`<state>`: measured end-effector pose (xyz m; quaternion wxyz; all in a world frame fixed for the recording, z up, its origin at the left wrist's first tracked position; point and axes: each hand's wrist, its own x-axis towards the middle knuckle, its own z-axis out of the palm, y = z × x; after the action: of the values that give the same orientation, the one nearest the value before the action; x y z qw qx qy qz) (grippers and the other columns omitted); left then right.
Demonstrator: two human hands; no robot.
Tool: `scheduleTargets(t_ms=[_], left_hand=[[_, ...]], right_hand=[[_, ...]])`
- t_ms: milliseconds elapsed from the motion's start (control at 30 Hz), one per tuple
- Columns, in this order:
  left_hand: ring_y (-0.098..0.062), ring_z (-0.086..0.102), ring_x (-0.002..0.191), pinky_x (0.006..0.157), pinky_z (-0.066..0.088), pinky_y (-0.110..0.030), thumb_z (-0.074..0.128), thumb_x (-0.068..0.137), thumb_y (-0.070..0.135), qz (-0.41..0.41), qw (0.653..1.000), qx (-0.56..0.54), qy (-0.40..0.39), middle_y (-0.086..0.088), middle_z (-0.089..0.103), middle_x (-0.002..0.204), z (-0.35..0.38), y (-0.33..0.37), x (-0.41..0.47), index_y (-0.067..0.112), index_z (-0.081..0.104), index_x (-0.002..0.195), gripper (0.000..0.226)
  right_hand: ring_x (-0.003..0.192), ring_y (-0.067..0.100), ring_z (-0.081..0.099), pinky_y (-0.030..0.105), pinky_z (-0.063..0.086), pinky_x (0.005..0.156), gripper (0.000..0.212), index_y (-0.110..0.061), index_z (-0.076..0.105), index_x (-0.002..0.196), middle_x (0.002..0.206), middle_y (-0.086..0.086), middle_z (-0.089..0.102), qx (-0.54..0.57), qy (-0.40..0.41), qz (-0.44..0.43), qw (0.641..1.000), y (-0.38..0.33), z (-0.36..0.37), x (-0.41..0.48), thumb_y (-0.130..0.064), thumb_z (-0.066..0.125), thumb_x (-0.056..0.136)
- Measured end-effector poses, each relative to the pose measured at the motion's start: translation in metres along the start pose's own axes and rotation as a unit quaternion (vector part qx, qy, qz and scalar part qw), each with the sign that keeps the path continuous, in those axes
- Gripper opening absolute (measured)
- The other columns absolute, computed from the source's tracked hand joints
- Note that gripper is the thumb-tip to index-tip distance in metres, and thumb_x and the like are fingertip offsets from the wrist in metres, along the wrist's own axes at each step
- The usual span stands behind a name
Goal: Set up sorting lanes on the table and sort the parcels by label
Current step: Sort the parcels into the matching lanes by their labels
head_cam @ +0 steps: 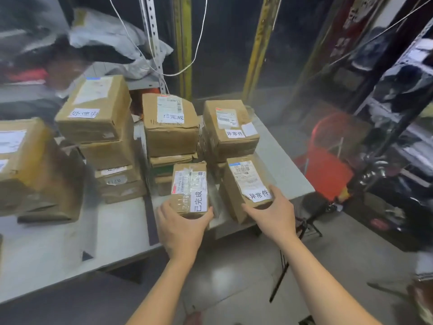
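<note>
Left hand (181, 231) grips the near end of left box (189, 188), right hand (271, 212) of right box (247, 181); both run lengthwise away.

Both bare arms reach over the near edge of the pale surface (117, 231). The left hand (181, 231) grips the near end of a small parcel (187, 184) whose white slip reads 已完成, fingers (164, 209) on its left side and thumb on its right. The right hand (273, 214) holds the near end of a second parcel (243, 181) marked 异常件, just beside the first. Behind them stand three stacks of cardboard boxes: the left stack (96, 113) has a blurred handwritten slip, the middle stack (169, 127) reads 已完成, the right stack (230, 130) 异常件. A dark strip (150, 219) lies on the surface left of the small parcel. A large box (30, 165) sits far left, blurred
</note>
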<state>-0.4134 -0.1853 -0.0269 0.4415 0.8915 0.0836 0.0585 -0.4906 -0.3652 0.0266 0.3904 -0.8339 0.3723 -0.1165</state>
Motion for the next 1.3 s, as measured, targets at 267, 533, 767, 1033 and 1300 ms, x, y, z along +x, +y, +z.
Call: scheduleTargets(t_ms=[267,533,767,1033,1300], left_hand=[[-0.008,0.041,0.099,0.077,0.036,-0.025,0.088,0.056,0.054,-0.037,0.998,0.026,0.052,-0.001,0.048,0.116,0.041,0.017,-0.02,0.011,0.044,0.13,0.096],[-0.023,0.048,0.115,0.083,0.042,-0.032,0.083,0.056,0.064,-0.054,0.993,0.067,0.075,-0.004,0.048,0.122,0.048,0.024,-0.028,0.012,0.039,0.137,0.106],[-0.025,0.048,0.125,0.101,0.046,-0.049,0.069,0.052,0.084,-0.045,0.991,0.112,0.051,-0.003,0.046,0.136,0.026,0.027,-0.031,0.017,0.03,0.146,0.122],[-0.018,0.045,0.129,0.101,0.045,-0.039,0.062,0.074,0.074,0.031,0.986,0.163,0.025,0.003,0.047,0.14,-0.018,0.03,-0.031,0.019,0.036,0.146,0.095],[-0.024,0.042,0.135,0.111,0.038,-0.042,0.064,0.086,0.049,0.085,0.947,0.308,0.047,-0.002,0.045,0.146,-0.114,-0.005,-0.018,0.018,0.038,0.145,0.072]], right_hand=[[0.097,0.005,0.051,0.017,0.037,0.07,0.069,-0.031,0.05,0.123,0.107,-0.015,0.055,0.001,-0.045,-0.062,0.997,0.045,0.003,0.044,-0.045,0.085,0.065],[0.127,0.018,0.049,0.034,0.048,0.094,0.103,-0.022,0.035,0.146,0.139,-0.004,0.049,-0.017,-0.075,-0.079,0.994,0.056,-0.004,0.059,-0.063,0.08,0.063],[0.14,0.021,0.035,0.043,0.043,0.104,0.113,-0.022,0.023,0.152,0.153,0.0,0.034,-0.054,-0.073,-0.12,0.989,0.05,-0.012,0.057,-0.072,0.073,0.065],[0.136,0.019,0.037,0.043,0.042,0.109,0.081,-0.016,0.038,0.147,0.149,0.0,0.044,-0.051,-0.049,-0.255,0.964,0.031,-0.008,0.042,-0.053,0.071,0.082],[0.14,0.015,0.035,0.035,0.031,0.114,0.071,-0.022,0.042,0.146,0.152,-0.005,0.042,-0.116,-0.201,-0.377,0.897,-0.039,0.042,-0.001,-0.05,0.066,0.086]])
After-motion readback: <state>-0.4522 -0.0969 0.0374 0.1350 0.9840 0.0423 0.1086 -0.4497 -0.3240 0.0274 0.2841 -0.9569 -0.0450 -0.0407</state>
